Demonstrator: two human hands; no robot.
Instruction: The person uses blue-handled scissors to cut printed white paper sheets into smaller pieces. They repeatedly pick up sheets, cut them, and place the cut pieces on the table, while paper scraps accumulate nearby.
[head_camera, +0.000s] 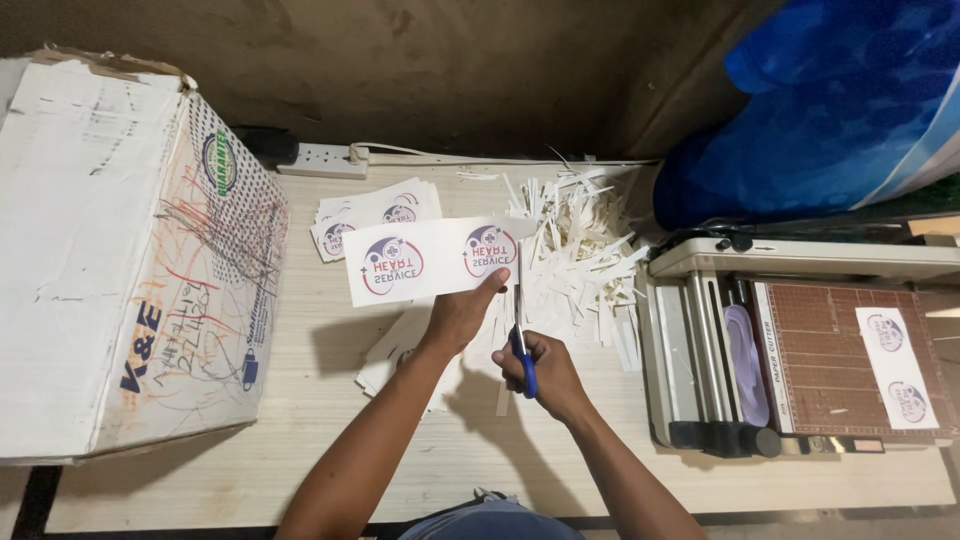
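The big cardboard box (130, 260) at the left edge of the table (300, 470) lies on its side (its inside is hidden). The left hand (462, 312) pinches a printed paper strip (430, 258) above the table; the right hand (540, 370) grips blue-handled scissors (520, 340), blades at the strip's right edge. Paper scraps (575, 250) lie behind, and a paper cutter (800, 350) stands at the right.

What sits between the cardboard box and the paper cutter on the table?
Head view: the left hand holding a printed strip, the right hand with blue scissors, a sticker stack, and a pile of white paper offcuts.
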